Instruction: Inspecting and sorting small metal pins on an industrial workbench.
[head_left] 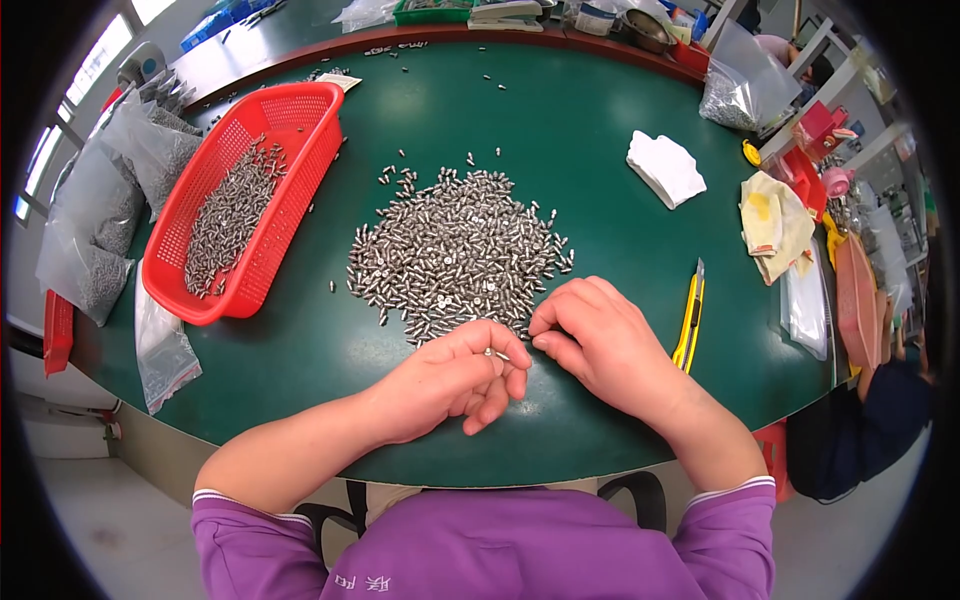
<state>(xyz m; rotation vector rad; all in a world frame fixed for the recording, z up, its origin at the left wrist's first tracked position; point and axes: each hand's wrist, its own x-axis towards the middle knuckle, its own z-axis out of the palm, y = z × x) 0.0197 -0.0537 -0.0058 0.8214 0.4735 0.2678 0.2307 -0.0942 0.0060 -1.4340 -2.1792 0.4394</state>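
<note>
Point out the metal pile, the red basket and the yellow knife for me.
Metal pile (455, 250), head view: its middle.
Red basket (285, 208), head view: its right side wall.
Yellow knife (690, 325), head view: middle of its handle.

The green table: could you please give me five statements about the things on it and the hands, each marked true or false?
1. The perforated red plastic basket stands left of the heap of small silvery metal pieces. True.
2. The slim yellow utility knife lies inside the basket. False: the knife lies right of the heap.
3. The left hand holds a small silvery metal piece. True.
4. The right hand grips the crumpled white sheet. False: the right hand is apart from the sheet.
5. The basket contains metal pieces. True.
</note>
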